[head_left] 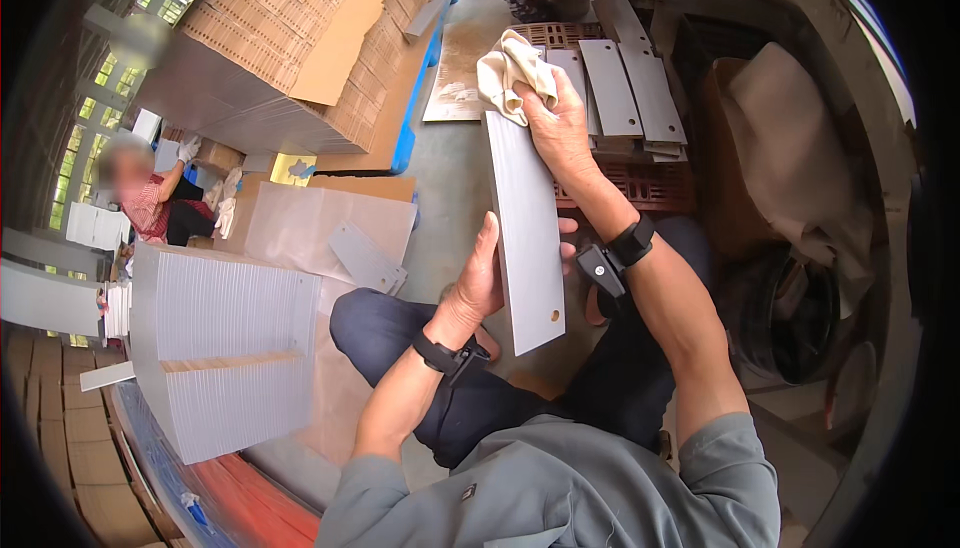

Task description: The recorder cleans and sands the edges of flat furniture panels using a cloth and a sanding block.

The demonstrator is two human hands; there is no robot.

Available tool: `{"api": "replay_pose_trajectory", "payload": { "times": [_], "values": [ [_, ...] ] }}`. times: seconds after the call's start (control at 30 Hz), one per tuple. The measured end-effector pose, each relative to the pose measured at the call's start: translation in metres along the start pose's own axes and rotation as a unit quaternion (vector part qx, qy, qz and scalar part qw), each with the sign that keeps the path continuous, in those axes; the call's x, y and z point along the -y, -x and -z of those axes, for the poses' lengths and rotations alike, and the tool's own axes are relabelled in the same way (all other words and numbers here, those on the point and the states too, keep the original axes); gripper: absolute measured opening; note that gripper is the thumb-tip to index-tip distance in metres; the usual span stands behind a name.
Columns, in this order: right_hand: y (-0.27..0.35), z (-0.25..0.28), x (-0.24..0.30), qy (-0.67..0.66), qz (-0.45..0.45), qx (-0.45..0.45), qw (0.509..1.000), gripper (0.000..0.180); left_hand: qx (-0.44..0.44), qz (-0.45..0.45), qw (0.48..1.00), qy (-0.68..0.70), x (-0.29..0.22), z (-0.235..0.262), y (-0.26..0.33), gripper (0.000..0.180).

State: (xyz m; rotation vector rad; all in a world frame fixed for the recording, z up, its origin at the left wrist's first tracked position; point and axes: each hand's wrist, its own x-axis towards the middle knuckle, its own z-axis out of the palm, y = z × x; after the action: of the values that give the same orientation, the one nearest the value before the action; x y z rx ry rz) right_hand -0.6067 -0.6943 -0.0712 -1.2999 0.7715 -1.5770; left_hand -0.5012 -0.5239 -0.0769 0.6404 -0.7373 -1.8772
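Observation:
A long grey board with a small hole near its lower end stands tilted in front of me. My left hand grips it from below, the thumb along its left edge and fingertips showing past its right edge. At the board's upper end, my right hand clutches a crumpled cream cloth, which touches the top of the board. Beyond my right hand, several similar grey boards with holes lie on a reddish-brown plastic crate.
Left of me stands a large stack of grey boards, with a few loose boards beside it. A tall block of brown stacked pieces rests on a blue pallet. Co-workers sit at far left and ahead. A black bin is at right.

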Motion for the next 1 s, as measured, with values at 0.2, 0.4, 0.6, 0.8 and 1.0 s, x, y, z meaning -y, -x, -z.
{"api": "replay_pose_trajectory", "payload": {
  "times": [0.2, 0.4, 0.6, 0.8, 1.0],
  "values": [
    [-0.016, 0.011, -0.003, 0.139, 0.065, -0.002, 0.988, 0.032, -0.011, -0.036, 0.991, 0.131, -0.017, 0.029, 0.018, 0.078],
    [-0.012, 0.002, 0.032, 0.198, 0.153, 0.087, 0.964, 0.038, -0.065, -0.067, 0.989, 0.114, -0.034, 0.034, 0.027, 0.080],
    [0.022, -0.020, 0.026, 0.274, 0.239, 0.316, 0.876, 0.041, -0.118, -0.129, 0.983, 0.049, -0.055, 0.046, 0.018, 0.074],
    [0.098, -0.037, 0.047, 0.186, 0.270, 0.560, 0.761, 0.035, -0.091, -0.176, 0.977, 0.082, -0.083, 0.080, 0.012, 0.072],
    [0.089, -0.001, 0.054, 0.199, -0.015, 0.735, 0.649, 0.035, -0.095, -0.225, 0.968, 0.061, -0.102, 0.077, 0.012, 0.070]
  ]
}}
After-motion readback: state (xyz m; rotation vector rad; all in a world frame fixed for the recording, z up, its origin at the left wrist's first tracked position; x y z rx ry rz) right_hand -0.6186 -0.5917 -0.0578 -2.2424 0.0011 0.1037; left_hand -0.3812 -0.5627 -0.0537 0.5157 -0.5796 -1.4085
